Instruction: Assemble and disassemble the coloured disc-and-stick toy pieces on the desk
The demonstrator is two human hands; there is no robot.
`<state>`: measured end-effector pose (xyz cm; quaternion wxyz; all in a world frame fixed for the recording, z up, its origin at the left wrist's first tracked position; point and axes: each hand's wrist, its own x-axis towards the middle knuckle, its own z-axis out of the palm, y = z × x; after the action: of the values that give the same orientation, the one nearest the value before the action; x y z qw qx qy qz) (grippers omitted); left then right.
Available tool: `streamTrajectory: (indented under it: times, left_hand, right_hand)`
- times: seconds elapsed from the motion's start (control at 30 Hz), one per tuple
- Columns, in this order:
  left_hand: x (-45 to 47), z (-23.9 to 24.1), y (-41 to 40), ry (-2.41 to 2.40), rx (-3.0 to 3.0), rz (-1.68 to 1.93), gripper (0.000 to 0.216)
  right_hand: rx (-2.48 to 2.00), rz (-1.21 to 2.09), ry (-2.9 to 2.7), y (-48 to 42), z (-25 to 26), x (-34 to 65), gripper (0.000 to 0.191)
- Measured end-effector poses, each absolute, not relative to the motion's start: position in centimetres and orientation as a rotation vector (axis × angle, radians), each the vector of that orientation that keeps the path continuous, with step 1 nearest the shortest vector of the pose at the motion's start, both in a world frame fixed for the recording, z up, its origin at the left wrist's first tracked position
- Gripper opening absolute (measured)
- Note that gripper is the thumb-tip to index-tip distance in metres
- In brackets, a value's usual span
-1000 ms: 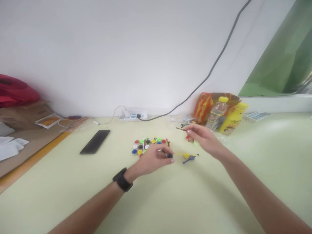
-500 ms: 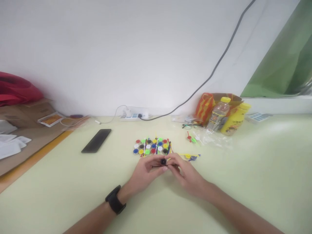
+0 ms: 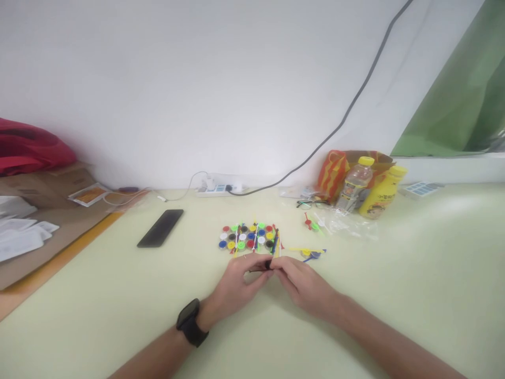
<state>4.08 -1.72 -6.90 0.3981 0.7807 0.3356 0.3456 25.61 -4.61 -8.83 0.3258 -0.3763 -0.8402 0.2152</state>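
Note:
My left hand [image 3: 236, 281], with a black watch on its wrist, and my right hand [image 3: 302, 281] meet fingertip to fingertip over the pale table [image 3: 118, 316]. Together they pinch a small black disc on a thin black stick [image 3: 265, 266]. Just beyond my fingers lies a cluster of several coloured discs and sticks [image 3: 248, 238]. A yellow and a blue disc on sticks [image 3: 310, 253] lie to the right of my fingertips.
A black phone [image 3: 161, 228] lies at the left. Further back are a power strip [image 3: 219, 186], glasses [image 3: 310, 203], a few loose coloured pieces [image 3: 313, 223] on clear plastic, two bottles [image 3: 366, 192] and an orange bag [image 3: 335, 171]. Cardboard and papers [image 3: 31, 231] lie far left.
My right hand came back from the far right with a thin black stick and joined my left hand. Both hands now hold the black piece together, closer to me.

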Motion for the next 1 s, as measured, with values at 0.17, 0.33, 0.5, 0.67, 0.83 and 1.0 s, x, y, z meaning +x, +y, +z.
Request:
streamTrajectory:
  times: [0.17, 0.33, 0.5, 0.67, 0.83, 1.0]
  left_hand:
    - [4.05, -6.82, -1.75, 0.848, 2.057, 0.881, 0.028]
    - [4.02, -6.82, -1.8, 0.807, 2.095, 0.917, 0.025]
    - [3.96, -7.02, -1.73, 0.825, 2.098, 0.982, 0.023]
    - [3.9, -7.36, -1.58, 0.8, 2.094, 1.026, 0.022]
    - [3.94, -7.38, -1.63, 0.782, 2.123, 1.018, 0.017]
    - [3.83, -7.35, -1.66, 0.798, 2.116, 0.983, 0.017]
  right_hand:
    - [-0.951, 0.481, -2.217, -4.72, -8.7, 25.52, 0.02]
    - [-0.978, 0.505, -2.168, -4.54, -8.56, 25.61, 0.018]
    - [-1.046, 0.398, -2.122, -4.22, -8.59, 25.75, 0.009]
    - [-1.031, 0.32, -2.107, -4.09, -8.87, 25.69, 0.007]
    - [-1.057, 0.338, -2.117, -4.04, -8.95, 25.77, 0.008]
    - [-1.072, 0.365, -2.122, -4.18, -8.63, 25.75, 0.009]
